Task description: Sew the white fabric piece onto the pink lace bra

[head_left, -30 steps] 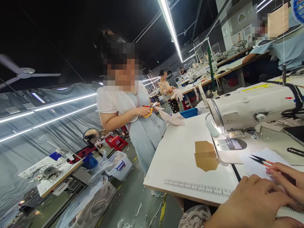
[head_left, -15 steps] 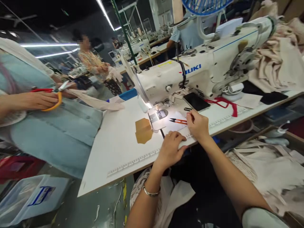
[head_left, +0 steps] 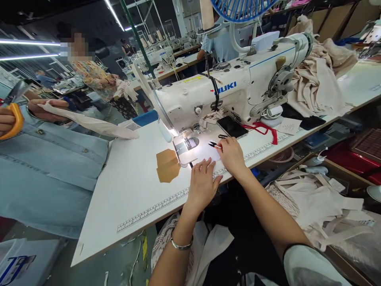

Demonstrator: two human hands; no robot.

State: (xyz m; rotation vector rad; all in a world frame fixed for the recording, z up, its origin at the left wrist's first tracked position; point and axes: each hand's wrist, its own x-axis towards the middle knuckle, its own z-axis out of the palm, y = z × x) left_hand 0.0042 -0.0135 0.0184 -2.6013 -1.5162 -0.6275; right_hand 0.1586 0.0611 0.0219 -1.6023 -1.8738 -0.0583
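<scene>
My right hand point(head_left: 232, 155) is closed over the orange handle of the thread snips point(head_left: 212, 144); only their dark blades and a bit of orange show past my fingers. My left hand point(head_left: 203, 183) rests palm down at the table's front edge, fingers stretched forward onto a white piece point(head_left: 205, 151) beside the needle plate. The white sewing machine point(head_left: 190, 103) stands just beyond both hands, its lamp lighting the needle area. A brown card piece point(head_left: 168, 165) lies left of the needle plate. Behind my right hand are a black phone point(head_left: 232, 126) and a small black clip-like item point(head_left: 222, 136).
A co-worker on the left holds orange-handled scissors point(head_left: 14, 119) and a pale fabric strip point(head_left: 92, 124) that reaches the white table point(head_left: 119, 190). A red strap point(head_left: 263, 128) lies right of the phone. Beige fabric is heaped point(head_left: 320, 83) behind the machine and in a box point(head_left: 324, 206) at lower right.
My right hand has slid forward over the snips, covering most of their handle. My left hand has flattened, fingers reaching forward. The view has turned right; the co-worker's scissors now sit at the left edge.
</scene>
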